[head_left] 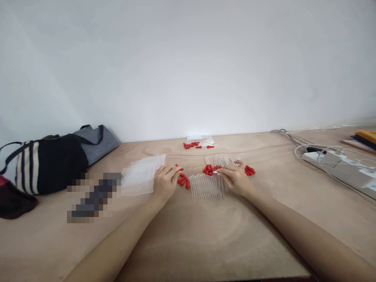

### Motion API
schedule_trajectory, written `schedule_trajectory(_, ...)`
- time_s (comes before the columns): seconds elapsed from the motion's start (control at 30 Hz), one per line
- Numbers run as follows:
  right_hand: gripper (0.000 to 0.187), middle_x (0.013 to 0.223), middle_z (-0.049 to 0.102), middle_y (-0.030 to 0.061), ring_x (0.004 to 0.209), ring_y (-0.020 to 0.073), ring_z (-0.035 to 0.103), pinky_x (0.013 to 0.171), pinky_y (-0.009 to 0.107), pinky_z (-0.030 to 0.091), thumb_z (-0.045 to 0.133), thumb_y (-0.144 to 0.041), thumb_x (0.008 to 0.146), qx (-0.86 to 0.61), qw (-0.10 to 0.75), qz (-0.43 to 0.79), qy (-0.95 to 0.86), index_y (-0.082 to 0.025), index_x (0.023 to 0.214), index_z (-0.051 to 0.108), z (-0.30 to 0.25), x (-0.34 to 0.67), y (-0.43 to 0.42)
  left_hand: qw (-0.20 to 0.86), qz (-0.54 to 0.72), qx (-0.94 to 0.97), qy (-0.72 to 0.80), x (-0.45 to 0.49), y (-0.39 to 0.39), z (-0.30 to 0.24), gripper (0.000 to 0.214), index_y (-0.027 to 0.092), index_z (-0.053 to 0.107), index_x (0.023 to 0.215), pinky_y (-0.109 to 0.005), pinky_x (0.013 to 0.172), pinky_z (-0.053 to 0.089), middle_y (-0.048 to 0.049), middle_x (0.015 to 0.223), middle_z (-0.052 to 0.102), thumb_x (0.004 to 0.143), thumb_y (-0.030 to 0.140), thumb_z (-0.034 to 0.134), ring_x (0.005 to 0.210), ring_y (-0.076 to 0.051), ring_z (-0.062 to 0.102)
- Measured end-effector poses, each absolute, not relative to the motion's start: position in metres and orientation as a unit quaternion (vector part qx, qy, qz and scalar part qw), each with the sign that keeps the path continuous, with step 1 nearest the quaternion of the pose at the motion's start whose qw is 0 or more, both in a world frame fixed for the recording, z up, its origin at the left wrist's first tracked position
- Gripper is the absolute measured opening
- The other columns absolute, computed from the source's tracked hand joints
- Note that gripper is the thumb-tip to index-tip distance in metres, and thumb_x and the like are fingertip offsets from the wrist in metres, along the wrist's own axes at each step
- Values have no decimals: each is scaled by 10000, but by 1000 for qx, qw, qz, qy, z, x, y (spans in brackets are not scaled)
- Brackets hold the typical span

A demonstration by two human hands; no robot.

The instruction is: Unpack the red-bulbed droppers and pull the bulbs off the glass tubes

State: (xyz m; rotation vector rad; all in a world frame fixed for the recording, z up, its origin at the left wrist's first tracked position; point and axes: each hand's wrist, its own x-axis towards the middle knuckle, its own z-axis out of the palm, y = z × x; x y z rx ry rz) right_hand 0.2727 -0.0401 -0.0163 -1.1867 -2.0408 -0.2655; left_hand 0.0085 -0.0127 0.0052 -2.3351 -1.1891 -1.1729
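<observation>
The left arm (pixel 125 235) and right arm (pixel 296 224) angle forward and inward, bare; left hand (pixel 165 180) and right hand (pixel 235 178) sit apart, fingers (pixel 169 169) bent.

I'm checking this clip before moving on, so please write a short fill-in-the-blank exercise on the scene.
1. The dropper bulbs are all ____ in colour.
2. The stack of zip bags lies beside the ____ hand.
3. The power strip lies toward the picture's ____ edge.

Missing words: red; left; right.
</observation>
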Motion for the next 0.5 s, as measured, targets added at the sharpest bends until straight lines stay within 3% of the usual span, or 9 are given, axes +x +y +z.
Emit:
schedule_trajectory(0.17,283,843,632,43,729,136,553,747,307,280,357,-150,841,-496,341,-16,-798,-192,1014,576,-16,249,-36,29,-365,-812,-455,4,-7,3,291,175,610,966,-263,695,458,-36,831,554,759,88,427,764,-149,560)
schedule_trajectory(0.3,260,766,638,41,677,134,548,674,269,305,375,-122,813,-529,304,24,-792,-180,869,623,-15,231,-32,13,-318,-811,-490,-3,-5,2,333,164,596,988,-261,652,471,-24,788,530,702,75,451,639,-128,548)
schedule_trajectory(0.5,249,785,608,63,741,150,527,728,304,266,419,-62,752,-566,269,-9,-779,-159,744,648,-14,207,-30,-58,-319,-803,-500,-4,-3,1,107,157,545,805,-226,531,457,0,727,541,712,138,497,529,-98,519)
